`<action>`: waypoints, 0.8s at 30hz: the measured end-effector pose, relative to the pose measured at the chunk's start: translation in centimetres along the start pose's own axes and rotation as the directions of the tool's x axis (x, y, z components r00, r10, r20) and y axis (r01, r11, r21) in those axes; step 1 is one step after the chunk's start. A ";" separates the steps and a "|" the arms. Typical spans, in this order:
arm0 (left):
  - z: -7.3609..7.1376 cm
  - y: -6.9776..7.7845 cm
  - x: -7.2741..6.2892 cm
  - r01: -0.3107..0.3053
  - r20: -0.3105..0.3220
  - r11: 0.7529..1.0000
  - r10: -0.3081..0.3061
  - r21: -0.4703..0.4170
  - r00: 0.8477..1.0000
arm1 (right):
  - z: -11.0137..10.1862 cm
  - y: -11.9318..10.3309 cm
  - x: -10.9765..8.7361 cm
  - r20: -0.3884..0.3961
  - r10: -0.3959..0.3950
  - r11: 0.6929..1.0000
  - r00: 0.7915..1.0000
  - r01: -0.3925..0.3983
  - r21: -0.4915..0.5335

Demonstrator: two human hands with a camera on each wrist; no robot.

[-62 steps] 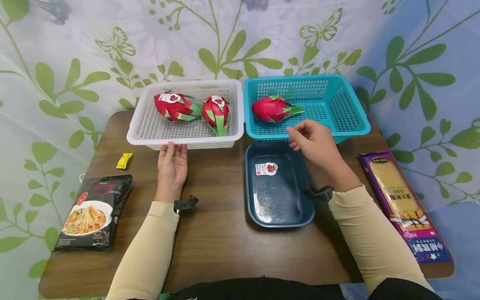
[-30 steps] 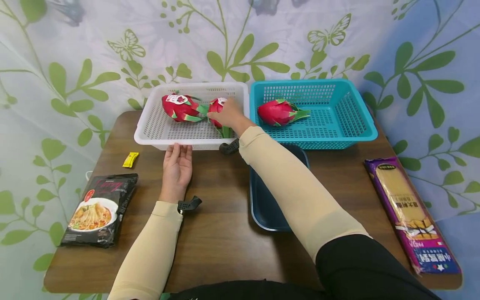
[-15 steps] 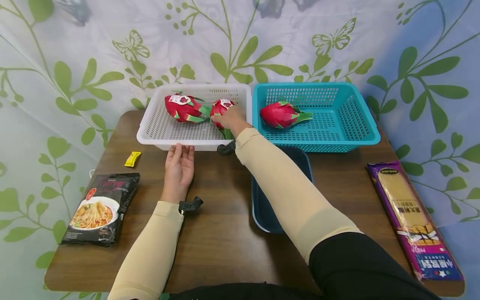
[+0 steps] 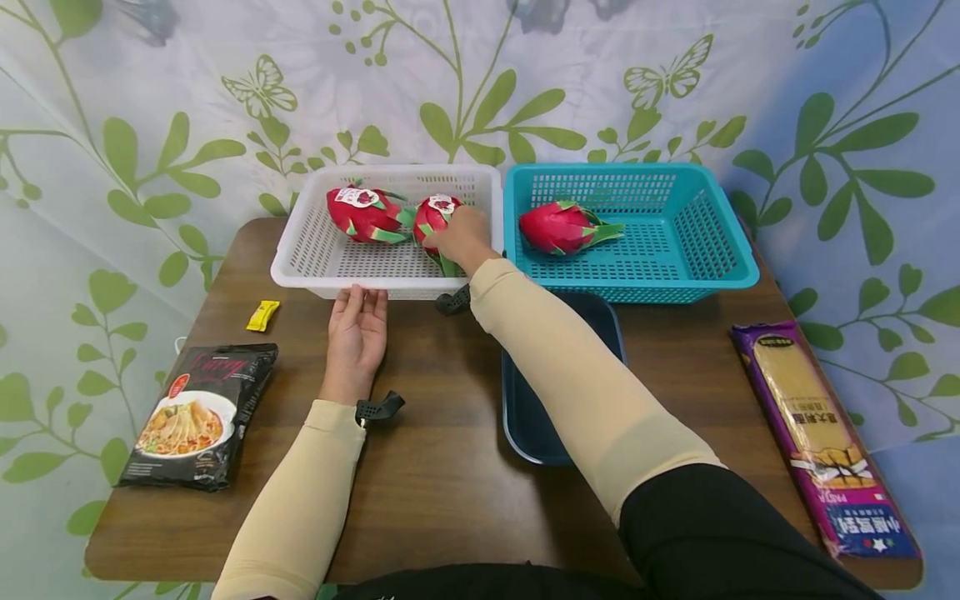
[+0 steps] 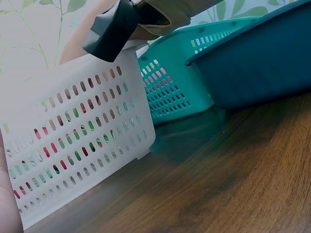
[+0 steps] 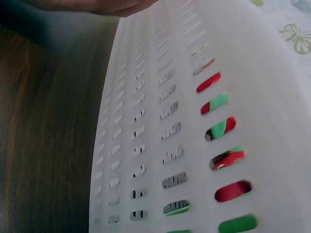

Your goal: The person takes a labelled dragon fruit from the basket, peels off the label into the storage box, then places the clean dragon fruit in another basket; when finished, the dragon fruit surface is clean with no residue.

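Note:
In the head view, my right hand [image 4: 463, 237] reaches into the white basket [image 4: 300, 279] and grips the right-hand dragon fruit [image 4: 431, 218], a red one with green scales and a white sticker. Part of that fruit is hidden behind the hand. Another stickered dragon fruit [image 4: 360, 218] lies to its left in the same basket. My left hand [image 4: 357, 333] is palm up at the basket's front, its fairly straight fingers touching the rim from below. Through the slots of the white basket [image 6: 228, 29], the right wrist view shows bits of red and green.
A teal basket [image 4: 675, 287] with one dragon fruit [image 4: 558, 227] stands right of the white one. Under my right forearm is a dark blue tub [image 4: 517, 417]. A black noodle packet [image 4: 197, 417] and yellow sachet [image 4: 263, 316] lie left, a purple pasta pack [image 4: 821, 433] right.
My right hand has moved from over the teal basket's front left into the white basket and taken hold of the right-hand dragon fruit, which has shifted slightly left. The left hand stays at the rim.

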State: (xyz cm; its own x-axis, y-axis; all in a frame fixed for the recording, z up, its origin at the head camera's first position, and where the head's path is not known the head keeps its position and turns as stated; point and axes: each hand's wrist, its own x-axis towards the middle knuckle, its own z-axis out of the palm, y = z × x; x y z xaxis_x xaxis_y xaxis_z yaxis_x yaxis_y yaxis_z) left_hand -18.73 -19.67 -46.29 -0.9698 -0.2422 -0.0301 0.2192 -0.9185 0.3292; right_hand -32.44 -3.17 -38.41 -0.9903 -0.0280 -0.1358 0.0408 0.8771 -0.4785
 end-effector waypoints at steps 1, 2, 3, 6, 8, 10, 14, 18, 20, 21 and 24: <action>0.0 0.0 0.0 0.000 -0.002 1.000 0.000 -0.001 1.000 | 0.0 0.0 0.0 0.000 0.000 1.000 1.000 0.000 0.019; 0.0 0.0 0.0 -0.001 -0.004 1.000 0.001 -0.002 1.000 | -0.1 0.1 -0.1 -0.001 -0.002 0.999 1.000 0.002 0.044; 0.0 0.0 0.0 0.001 -0.005 1.000 -0.001 -0.010 1.000 | -0.2 0.1 -0.2 -0.003 -0.003 0.997 1.000 0.003 0.082; 0.0 0.0 0.0 -0.004 -0.009 1.000 0.004 -0.006 1.000 | -0.5 0.1 -0.6 -0.024 -0.025 0.976 0.999 0.030 0.216; 0.0 -0.1 0.0 -0.004 -0.007 1.000 0.004 -0.008 1.000 | -0.7 0.1 -0.8 -0.041 -0.049 0.950 0.998 0.059 0.305; -0.1 -0.1 0.1 -0.007 -0.002 1.000 0.007 -0.001 1.000 | -1.0 0.1 -0.9 -0.062 -0.087 0.921 0.994 0.104 0.377; -0.2 -0.1 0.1 -0.007 0.010 1.000 0.007 0.000 1.000 | -2.1 -0.2 -1.5 -0.084 -0.162 0.853 0.983 0.183 0.489; -0.2 -0.1 0.0 -0.001 0.010 1.000 0.001 0.000 1.000 | -3.9 -0.8 -3.0 -0.071 -0.231 0.816 0.970 0.233 0.529; -0.1 -0.1 0.0 0.001 0.007 1.000 -0.001 -0.002 1.000 | -4.9 -0.9 -3.9 -0.064 -0.275 0.809 0.959 0.267 0.523; -0.1 -0.1 0.0 0.000 0.005 1.000 0.000 0.000 1.000 | -5.4 -0.9 -4.3 -0.058 -0.299 0.801 0.952 0.284 0.528; -0.2 -0.1 0.0 -0.008 0.002 1.000 0.008 0.012 1.000 | -6.5 -0.8 -5.7 -0.056 -0.388 0.761 0.920 0.354 0.544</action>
State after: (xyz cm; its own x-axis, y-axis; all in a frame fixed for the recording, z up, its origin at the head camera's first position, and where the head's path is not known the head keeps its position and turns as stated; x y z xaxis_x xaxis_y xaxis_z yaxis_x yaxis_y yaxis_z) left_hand -18.73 -19.69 -46.52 -0.9682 -0.2489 -0.0260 0.2255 -0.9128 0.3405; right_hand -27.73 -0.58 -31.62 -0.9344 -0.3389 0.1095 -0.2473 0.3964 -0.8841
